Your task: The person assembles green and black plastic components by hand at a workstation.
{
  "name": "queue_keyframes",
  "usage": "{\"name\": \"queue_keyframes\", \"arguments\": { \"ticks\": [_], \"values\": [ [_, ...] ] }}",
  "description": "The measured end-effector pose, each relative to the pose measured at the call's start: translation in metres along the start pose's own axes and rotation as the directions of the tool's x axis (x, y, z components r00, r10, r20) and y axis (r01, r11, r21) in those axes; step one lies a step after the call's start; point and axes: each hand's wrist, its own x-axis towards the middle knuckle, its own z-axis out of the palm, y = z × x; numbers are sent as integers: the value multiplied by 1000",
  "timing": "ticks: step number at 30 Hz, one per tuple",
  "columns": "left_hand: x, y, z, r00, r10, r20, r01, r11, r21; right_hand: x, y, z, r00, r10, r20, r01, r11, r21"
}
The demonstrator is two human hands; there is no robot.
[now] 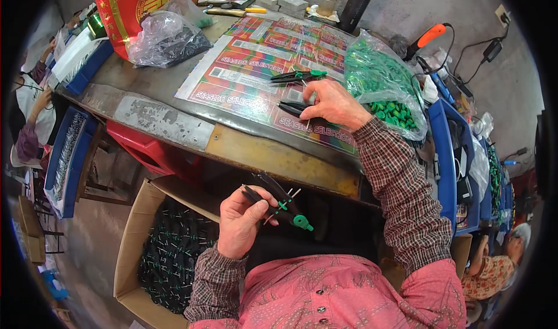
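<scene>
My left hand (239, 224) grips a black plastic clip-like part (285, 213) with green fittings, a green tip and thin metal pins, held above my lap. Over the table, my right hand (334, 103) is closed on a second black clip-like part (293, 108); a thin metal pin shows by its fingers. Just beyond those fingers, another black piece with a green end (299, 76) rests on the colourful printed sheet (232, 76). How its two halves are joined is too small to tell.
A clear bag of green plastic parts (381, 73) lies right of the sheet. Below the table edge, left, stands a cardboard box (131, 250) full of black-and-green pieces. Blue bins (444, 172), an orange-handled tool (430, 37) and a dark flask (357, 6) are nearby. People sit at both sides.
</scene>
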Motion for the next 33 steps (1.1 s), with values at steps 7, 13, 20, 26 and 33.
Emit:
{"name": "queue_keyframes", "arguments": {
  "ticks": [7, 13, 20, 26, 33],
  "values": [
    [-2, -3, 6, 998, -17, -67, 20, 999, 46, -51, -35, -19, 981, 80, 175, -144, 909, 391],
    [-1, -9, 18, 999, -4, -53, 7, 999, 54, -117, -78, 3, 965, 4, 262, -165, 784, 599],
    [-5, -21, 26, 1000, -7, -4, 7, 994, 113, -148, -91, 21, 990, 5, 140, -79, 842, 533],
    [-10, -29, 24, 1000, -28, 6, 27, 993, 119, -163, -90, 30, 991, 25, 128, -93, 822, 562],
    [-12, -33, 27, 1000, -4, -7, 4, 995, 99, -168, -86, 36, 990, 94, 102, -138, 744, 654]
  ]
}}
